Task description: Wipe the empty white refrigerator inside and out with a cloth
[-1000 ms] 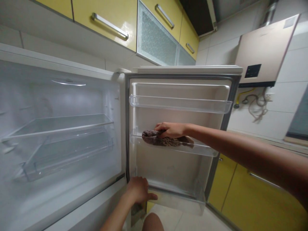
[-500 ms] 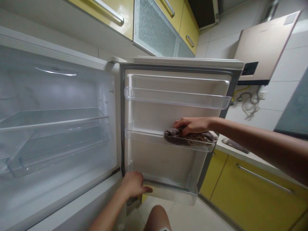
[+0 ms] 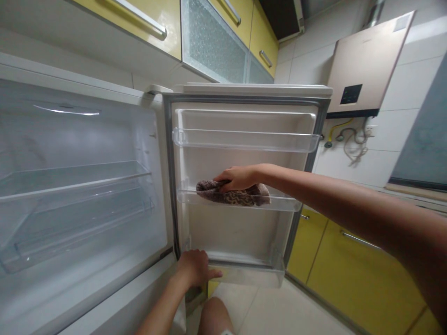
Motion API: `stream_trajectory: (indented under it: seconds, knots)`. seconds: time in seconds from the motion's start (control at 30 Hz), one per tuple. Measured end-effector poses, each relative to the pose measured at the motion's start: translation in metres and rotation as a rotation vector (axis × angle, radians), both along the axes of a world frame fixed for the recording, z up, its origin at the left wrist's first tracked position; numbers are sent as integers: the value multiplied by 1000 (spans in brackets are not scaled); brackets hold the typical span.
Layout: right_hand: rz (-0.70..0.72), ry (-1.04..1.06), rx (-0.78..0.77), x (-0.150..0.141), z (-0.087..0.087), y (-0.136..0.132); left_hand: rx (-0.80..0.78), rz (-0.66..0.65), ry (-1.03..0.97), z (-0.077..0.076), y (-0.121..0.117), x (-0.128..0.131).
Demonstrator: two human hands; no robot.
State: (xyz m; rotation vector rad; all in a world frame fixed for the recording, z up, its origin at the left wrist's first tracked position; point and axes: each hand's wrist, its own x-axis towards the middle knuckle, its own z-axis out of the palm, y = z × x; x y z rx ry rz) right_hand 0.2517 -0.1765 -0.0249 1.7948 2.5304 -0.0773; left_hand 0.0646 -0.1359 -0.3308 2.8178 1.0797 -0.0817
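My right hand [image 3: 235,178] presses a brown patterned cloth [image 3: 233,194] onto the middle clear shelf [image 3: 279,203] of the open fridge door [image 3: 240,163]; its fingers curl over the cloth. My left hand [image 3: 194,268] grips the bottom corner of the door near the hinge side, fingers closed round the lower door bin [image 3: 251,275]. The upper door shelf [image 3: 244,139] holds nothing.
The fridge interior [image 3: 80,177] at left has glass shelves and a clear drawer. Yellow wall cabinets [image 3: 146,18] hang above; yellow base cabinets [image 3: 335,265] stand right of the door. A water heater [image 3: 363,70] with hoses hangs on the tiled wall. My knee [image 3: 214,318] shows below.
My right hand has slid the cloth along the middle door shelf, first to the right, then back to the left. My left hand has stayed on the door's bottom corner.
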Motion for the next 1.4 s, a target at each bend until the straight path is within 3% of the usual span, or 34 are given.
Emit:
stream_trajectory:
  seconds: [0.23,0.37,0.47,0.57,0.63,0.7,0.8,0.9,0.97,1.0,1.1,1.17,1.27,1.33,1.4]
  knots:
    - [-209,-48,-251,68,26,-62,-8,-5,-18,2,-1,-5]
    - [-375,-79,-175,99,32,-92,-4,-20,-70,1,-2,-5]
    - [-352,-11,-155,96,30,-88,-11,-29,-105,-2,-2,-5]
    - [-216,142,-218,71,20,-63,-25,-24,-127,-6,1,-3]
    - [-125,225,-165,44,6,-42,-30,-17,-131,-8,3,-2]
    - [-58,207,30,10,-11,-22,-29,-8,-130,-10,4,-2]
    - [97,-5,465,-43,-31,0,-21,-10,-137,-11,5,-4]
    - [380,-305,800,-85,-34,19,-12,-23,-149,-11,4,-6]
    - [545,-461,915,-106,-30,35,-6,-22,-156,-11,3,-7]
    - [554,-508,952,-115,-28,43,-4,-19,-159,-11,3,-6]
    - [340,-557,939,-139,-28,66,-1,-12,-164,-10,1,-4]
    - [245,-599,748,-155,-31,77,-2,-10,-164,-9,0,-3]
    - [261,-684,454,-178,-31,85,-8,0,-158,-5,-1,-2]
    - [242,-701,441,-189,-21,91,-13,5,-155,-3,-2,-2]
    - [201,-700,572,-193,-5,99,-21,4,-154,-1,-3,-3]
